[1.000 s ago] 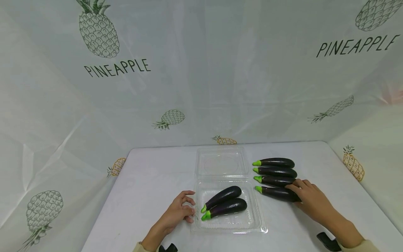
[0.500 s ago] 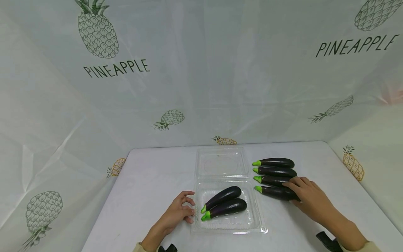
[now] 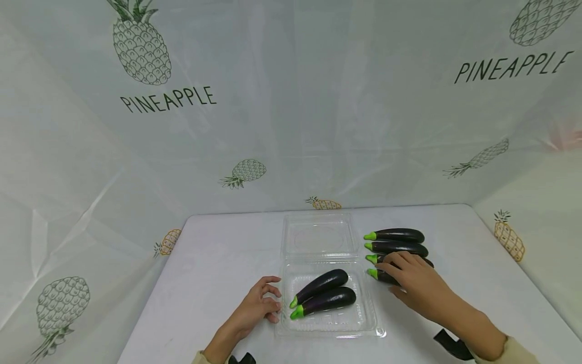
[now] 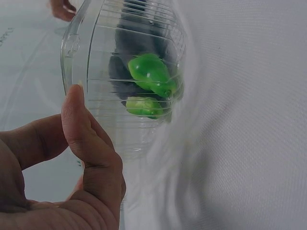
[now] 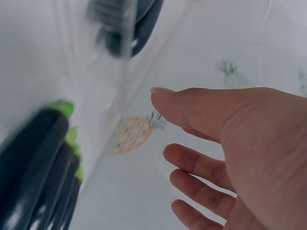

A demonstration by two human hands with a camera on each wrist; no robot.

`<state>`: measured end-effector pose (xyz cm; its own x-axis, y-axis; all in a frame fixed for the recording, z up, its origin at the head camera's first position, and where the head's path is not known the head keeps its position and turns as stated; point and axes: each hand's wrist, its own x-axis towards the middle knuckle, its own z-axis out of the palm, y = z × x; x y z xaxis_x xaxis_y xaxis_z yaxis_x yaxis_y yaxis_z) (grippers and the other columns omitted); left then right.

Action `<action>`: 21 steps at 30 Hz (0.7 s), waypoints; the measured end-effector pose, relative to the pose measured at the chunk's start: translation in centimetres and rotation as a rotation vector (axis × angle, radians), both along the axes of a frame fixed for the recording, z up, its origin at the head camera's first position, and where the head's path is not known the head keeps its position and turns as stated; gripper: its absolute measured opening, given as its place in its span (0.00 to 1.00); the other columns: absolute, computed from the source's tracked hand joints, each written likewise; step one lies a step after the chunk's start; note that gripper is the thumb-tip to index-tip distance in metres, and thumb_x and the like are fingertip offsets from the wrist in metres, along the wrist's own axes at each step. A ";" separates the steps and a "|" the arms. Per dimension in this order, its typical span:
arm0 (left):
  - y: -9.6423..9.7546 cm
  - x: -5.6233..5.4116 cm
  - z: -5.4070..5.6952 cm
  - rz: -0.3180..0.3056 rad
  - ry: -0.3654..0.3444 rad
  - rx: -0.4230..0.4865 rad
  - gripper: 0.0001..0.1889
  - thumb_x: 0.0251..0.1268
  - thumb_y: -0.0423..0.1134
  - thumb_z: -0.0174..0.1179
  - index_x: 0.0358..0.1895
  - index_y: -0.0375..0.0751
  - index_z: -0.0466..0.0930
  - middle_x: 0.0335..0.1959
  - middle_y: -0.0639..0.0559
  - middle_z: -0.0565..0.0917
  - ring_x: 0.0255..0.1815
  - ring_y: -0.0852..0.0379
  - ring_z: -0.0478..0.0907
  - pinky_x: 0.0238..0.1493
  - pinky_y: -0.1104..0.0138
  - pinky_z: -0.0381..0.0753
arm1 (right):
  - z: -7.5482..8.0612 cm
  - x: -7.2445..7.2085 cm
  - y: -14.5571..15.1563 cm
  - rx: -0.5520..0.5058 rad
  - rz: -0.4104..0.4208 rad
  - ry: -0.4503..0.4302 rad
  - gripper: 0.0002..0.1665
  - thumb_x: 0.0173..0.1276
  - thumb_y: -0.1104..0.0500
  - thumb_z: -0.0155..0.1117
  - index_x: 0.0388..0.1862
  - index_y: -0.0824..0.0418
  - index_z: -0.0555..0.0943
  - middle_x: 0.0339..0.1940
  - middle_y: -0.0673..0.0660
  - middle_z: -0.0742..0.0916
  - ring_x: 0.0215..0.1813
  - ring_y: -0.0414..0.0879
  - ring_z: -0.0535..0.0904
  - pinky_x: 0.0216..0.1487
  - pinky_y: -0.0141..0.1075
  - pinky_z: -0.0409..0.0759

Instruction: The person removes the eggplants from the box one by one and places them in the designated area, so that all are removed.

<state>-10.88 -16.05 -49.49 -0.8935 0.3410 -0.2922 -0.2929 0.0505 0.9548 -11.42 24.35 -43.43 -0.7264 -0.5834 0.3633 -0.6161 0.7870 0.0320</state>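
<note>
In the head view, a hinged clear plastic box (image 3: pixel 338 323) lies with its lid (image 3: pixel 320 235) folded back. Two eggplants (image 3: pixel 329 299) with bright green stem ends lie inside it. My left hand (image 3: pixel 258 306) is at the box's left edge, a fingertip touching the rim (image 4: pixel 69 72) in the left wrist view. To the box's right, several eggplants (image 3: pixel 394 234) form a row. My right hand (image 3: pixel 420 285) is over the two nearest eggplants and partly hides them. Its fingers are apart and hold nothing in the right wrist view, with the row of eggplants (image 5: pixel 29 158) beside it.
A white table (image 3: pixel 227 242) carries everything. Behind and at both sides hangs a pale sheet (image 3: pixel 318 101) printed with pineapples. Black straps (image 3: pixel 453 345) sit at the wrists.
My right hand has moved left across the nearest eggplants, from their thick ends toward their green stem ends. My left hand and the box have stayed in place.
</note>
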 end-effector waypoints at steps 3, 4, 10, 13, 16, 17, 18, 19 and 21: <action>0.0 0.0 0.0 0.001 0.001 -0.002 0.36 0.65 0.20 0.60 0.76 0.27 0.58 0.49 0.44 0.73 0.33 0.59 0.78 0.28 0.71 0.85 | 0.6 0.0 -1.4 0.026 0.013 -0.036 0.36 0.44 0.60 0.91 0.55 0.55 0.88 0.52 0.53 0.85 0.57 0.54 0.81 0.60 0.54 0.84; 0.0 0.0 0.0 0.002 0.001 -0.003 0.36 0.66 0.20 0.60 0.76 0.27 0.58 0.49 0.44 0.73 0.33 0.59 0.78 0.28 0.71 0.85 | 0.8 0.0 -1.8 0.029 0.020 -0.048 0.35 0.45 0.60 0.91 0.55 0.55 0.87 0.52 0.53 0.85 0.58 0.54 0.81 0.60 0.54 0.84; 0.0 0.0 0.0 0.003 -0.001 -0.002 0.35 0.66 0.21 0.60 0.76 0.28 0.58 0.49 0.44 0.73 0.33 0.59 0.78 0.28 0.71 0.85 | 1.2 -0.2 -3.7 0.072 0.078 -0.082 0.34 0.50 0.57 0.89 0.58 0.53 0.86 0.52 0.52 0.84 0.57 0.54 0.80 0.60 0.53 0.84; 0.1 0.0 0.0 0.003 -0.002 -0.001 0.35 0.66 0.20 0.59 0.76 0.28 0.58 0.49 0.44 0.73 0.33 0.59 0.78 0.28 0.71 0.85 | 1.1 -0.4 -4.6 0.097 0.113 -0.068 0.34 0.51 0.56 0.89 0.58 0.53 0.86 0.52 0.52 0.84 0.58 0.53 0.81 0.61 0.52 0.84; 0.1 0.0 -0.1 0.001 0.000 -0.001 0.35 0.66 0.20 0.59 0.76 0.27 0.58 0.49 0.44 0.73 0.33 0.59 0.78 0.28 0.71 0.85 | 0.9 -0.5 -5.3 0.113 0.149 -0.061 0.34 0.51 0.55 0.89 0.58 0.53 0.85 0.53 0.52 0.84 0.58 0.53 0.81 0.61 0.51 0.85; 0.1 0.0 -0.1 0.001 0.001 -0.001 0.35 0.66 0.20 0.59 0.75 0.27 0.58 0.49 0.44 0.73 0.33 0.59 0.78 0.28 0.71 0.85 | 0.8 -0.6 -5.6 0.118 0.159 -0.061 0.34 0.51 0.55 0.89 0.58 0.53 0.85 0.53 0.52 0.84 0.58 0.52 0.81 0.60 0.50 0.85; 0.1 0.0 -0.1 0.002 0.001 -0.001 0.35 0.66 0.20 0.59 0.75 0.27 0.58 0.49 0.44 0.73 0.33 0.59 0.78 0.28 0.71 0.85 | 0.7 -0.6 -5.8 0.122 0.167 -0.062 0.35 0.51 0.55 0.89 0.58 0.53 0.85 0.53 0.52 0.84 0.58 0.52 0.81 0.59 0.49 0.85; 0.1 0.0 -0.1 0.003 0.002 -0.001 0.35 0.66 0.20 0.59 0.75 0.27 0.58 0.49 0.44 0.73 0.33 0.59 0.78 0.28 0.72 0.85 | 0.7 -0.6 -6.1 0.123 0.177 -0.060 0.35 0.51 0.54 0.89 0.58 0.53 0.84 0.54 0.52 0.84 0.58 0.51 0.81 0.58 0.48 0.85; 0.1 0.0 -0.1 0.004 0.001 -0.001 0.35 0.66 0.20 0.60 0.75 0.27 0.58 0.49 0.44 0.73 0.33 0.59 0.78 0.27 0.72 0.85 | 0.5 -0.6 -6.5 0.126 0.195 -0.065 0.35 0.51 0.54 0.89 0.58 0.53 0.84 0.54 0.52 0.84 0.58 0.51 0.81 0.57 0.47 0.85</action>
